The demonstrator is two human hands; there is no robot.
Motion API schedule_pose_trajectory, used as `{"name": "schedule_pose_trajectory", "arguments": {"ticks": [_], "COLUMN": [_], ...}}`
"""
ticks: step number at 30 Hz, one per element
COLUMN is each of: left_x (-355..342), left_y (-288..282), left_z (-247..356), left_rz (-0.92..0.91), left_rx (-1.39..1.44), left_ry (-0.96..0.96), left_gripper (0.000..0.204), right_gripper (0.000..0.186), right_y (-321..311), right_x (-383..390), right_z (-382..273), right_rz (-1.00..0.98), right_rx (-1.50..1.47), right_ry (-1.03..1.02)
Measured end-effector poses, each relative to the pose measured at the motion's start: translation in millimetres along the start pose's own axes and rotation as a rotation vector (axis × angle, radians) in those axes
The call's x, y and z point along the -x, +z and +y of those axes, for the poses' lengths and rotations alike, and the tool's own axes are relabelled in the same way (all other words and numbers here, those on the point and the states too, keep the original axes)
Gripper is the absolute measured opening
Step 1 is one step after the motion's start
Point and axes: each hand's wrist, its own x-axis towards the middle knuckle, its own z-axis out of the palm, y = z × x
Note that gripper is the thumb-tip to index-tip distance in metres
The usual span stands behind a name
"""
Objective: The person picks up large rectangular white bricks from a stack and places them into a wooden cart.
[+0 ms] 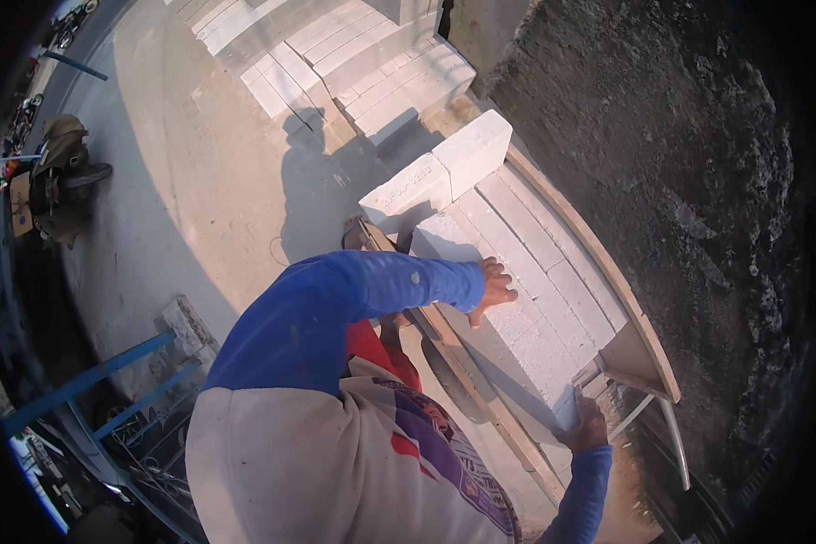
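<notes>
White lightweight concrete blocks (539,272) lie side by side in rows in a wooden-sided cart. My left hand (494,288) rests on the row nearest me, fingers spread over the top and thumb toward the near side. At that row's lower right end, my right hand (587,422) grips the end of a white block (553,381), its thumb up along the end face. Part of the right hand's fingers is hidden behind the block. Two more blocks (440,177) stand higher across the cart's far end.
Wooden rails (598,227) edge the cart, with a metal handle (675,444) at its right end. A rough dark wall (644,136) rises on the right. More block stacks (363,54) stand beyond. A motorbike (63,181) and blue metal frame (109,381) are at left.
</notes>
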Motion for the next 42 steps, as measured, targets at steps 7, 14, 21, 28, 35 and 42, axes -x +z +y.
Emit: {"name": "schedule_pose_trajectory", "arguments": {"ticks": [7,14,21,28,35,42], "left_x": [-15.1,-3.5,-9.3,-8.6,-8.9,18.9], "left_y": [6.8,2.7,16.7,71.2,125.5,175.9], "left_z": [66.5,92.7,73.4,51.8,4.0,13.8], "left_rz": [0.175,0.123,0.109,0.197,0.038,0.360], "left_rx": [0.094,0.157,0.213,0.223,0.175,0.181], "left_ry": [-0.014,0.041,0.035,0.062,0.029,-0.140], "left_gripper": [0.098,0.096,0.100,0.101,0.102,0.088], "right_gripper": [0.103,0.105,0.102,0.097,0.099,0.099], "right_y": [-70.5,-107.2,-100.0,-27.4,63.7,112.6], "right_x": [36.5,72.3,63.4,55.5,21.4,-2.2], "right_z": [15.0,-22.7,-23.2,-26.0,-19.0,-7.8], "right_rz": [-0.015,-0.074,-0.142,-0.026,0.069,0.048], "right_rx": [0.125,0.374,0.349,0.287,0.148,0.153], "right_ry": [-0.006,0.036,0.026,0.039,-0.016,-0.020]}}
